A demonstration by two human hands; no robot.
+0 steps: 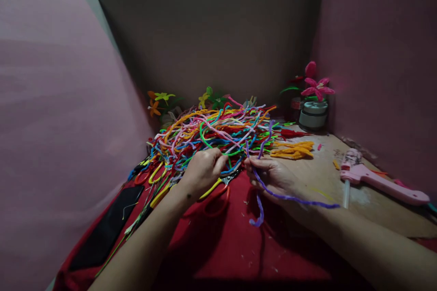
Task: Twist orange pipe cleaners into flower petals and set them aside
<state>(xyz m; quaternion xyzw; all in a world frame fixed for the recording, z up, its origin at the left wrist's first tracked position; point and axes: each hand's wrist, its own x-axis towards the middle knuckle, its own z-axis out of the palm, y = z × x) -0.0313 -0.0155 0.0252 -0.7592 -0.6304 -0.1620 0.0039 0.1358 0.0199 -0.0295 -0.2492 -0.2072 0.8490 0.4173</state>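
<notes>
Purple pipe cleaners (295,198) are pinched in my right hand (273,176), one long end running right across the palm, another hanging down with a curled tip, others poking up. My left hand (205,167) is closed at the near edge of a big heap of coloured pipe cleaners (218,129); what its fingers hold, if anything, is hidden. Between and below the hands lie pliers (226,180) with a yellow and a red handle, on the red cloth (218,245).
A pink glue gun (385,185) rests on a cardboard sheet (317,173) at right, with an orange pipe-cleaner bundle (293,150) nearby. A pink pipe-cleaner flower (319,87) rises from a small grey pot (313,116). At left lies a flat black object (107,232). Walls enclose both sides.
</notes>
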